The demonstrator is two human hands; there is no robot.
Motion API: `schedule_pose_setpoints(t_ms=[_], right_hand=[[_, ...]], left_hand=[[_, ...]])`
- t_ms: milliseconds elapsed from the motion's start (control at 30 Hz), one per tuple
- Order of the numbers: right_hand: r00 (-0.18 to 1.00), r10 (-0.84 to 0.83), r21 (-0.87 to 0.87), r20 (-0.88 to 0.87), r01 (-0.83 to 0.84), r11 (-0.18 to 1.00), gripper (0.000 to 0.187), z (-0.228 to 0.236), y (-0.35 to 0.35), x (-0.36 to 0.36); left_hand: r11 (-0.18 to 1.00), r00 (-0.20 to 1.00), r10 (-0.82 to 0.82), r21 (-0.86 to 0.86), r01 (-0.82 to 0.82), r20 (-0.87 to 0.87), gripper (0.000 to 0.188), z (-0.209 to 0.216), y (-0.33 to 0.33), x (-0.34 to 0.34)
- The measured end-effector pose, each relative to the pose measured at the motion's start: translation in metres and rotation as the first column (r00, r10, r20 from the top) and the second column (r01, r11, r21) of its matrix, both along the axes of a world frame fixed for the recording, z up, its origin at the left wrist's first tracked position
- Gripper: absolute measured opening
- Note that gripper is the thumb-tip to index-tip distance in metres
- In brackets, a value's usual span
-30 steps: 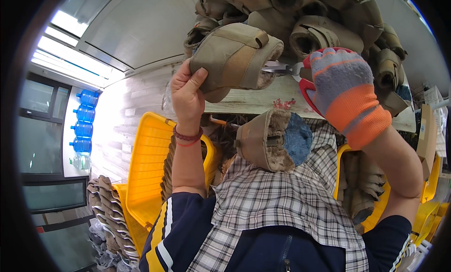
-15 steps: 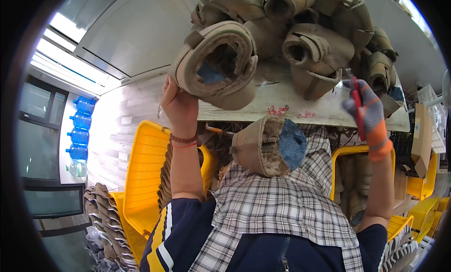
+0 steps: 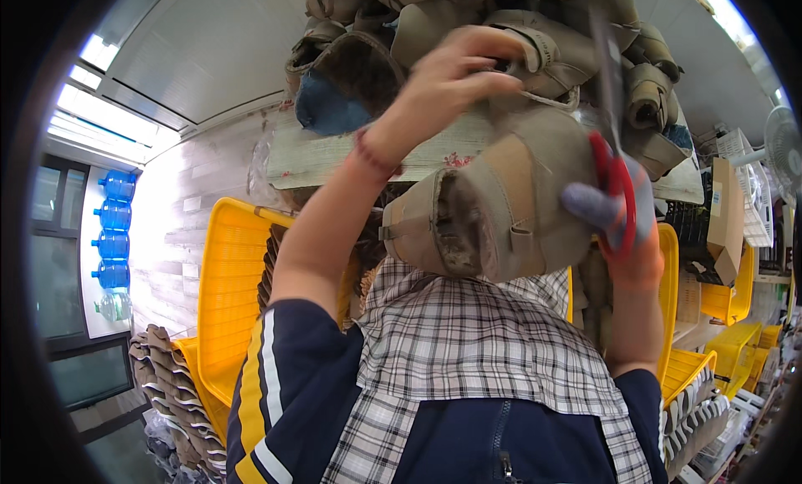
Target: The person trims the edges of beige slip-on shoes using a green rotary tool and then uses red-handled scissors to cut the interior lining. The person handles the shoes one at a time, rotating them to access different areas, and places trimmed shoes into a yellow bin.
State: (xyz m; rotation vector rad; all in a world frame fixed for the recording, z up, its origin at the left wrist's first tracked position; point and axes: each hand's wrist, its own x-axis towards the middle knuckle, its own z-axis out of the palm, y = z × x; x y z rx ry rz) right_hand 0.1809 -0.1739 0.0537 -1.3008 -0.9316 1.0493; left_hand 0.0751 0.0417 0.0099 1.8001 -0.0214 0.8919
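A beige, padded shoe upper (image 3: 551, 183), blurred by motion, tilts above my lap. My right hand (image 3: 622, 212), in a grey and orange glove, grips red-handled scissors (image 3: 616, 187) with the blades pointing up and away. Its thumb lies against the side of that upper. Just left of it, a second upper (image 3: 413, 229) rests on my plaid apron, partly covered. My bare left hand (image 3: 464, 66) reaches across to the pile, fingers apart around the opening of a beige upper (image 3: 555, 53). Whether it touches that one I cannot tell.
Several uppers are heaped on the worn white table (image 3: 313, 162), one with a blue lining (image 3: 330, 104) at its left. Yellow crates (image 3: 230, 292) stand on both sides of me. A cardboard box (image 3: 725, 204) and a fan (image 3: 781, 141) are at the right.
My left hand no longer holds an upper and has moved right, over the pile. My right hand has come inward and lower with the scissors, to an upper now above my lap.
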Motion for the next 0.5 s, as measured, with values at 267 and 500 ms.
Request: schedule_pose_setpoints(t_ms=[267,500], right_hand=[[0.908,-0.403,-0.06,0.111,0.411,0.91,0.036,-0.121,-0.011,-0.027],[0.934,-0.225,-0.264,-0.277,0.151,0.953,0.045,-0.118,0.01,-0.046]], left_hand=[[0.185,0.795,0.044,-0.777,-0.601,-0.605,0.034,-0.139,-0.081,-0.165],[0.535,0.981,0.038,-0.826,-0.179,-0.188,0.035,-0.124,-0.107,-0.133]])
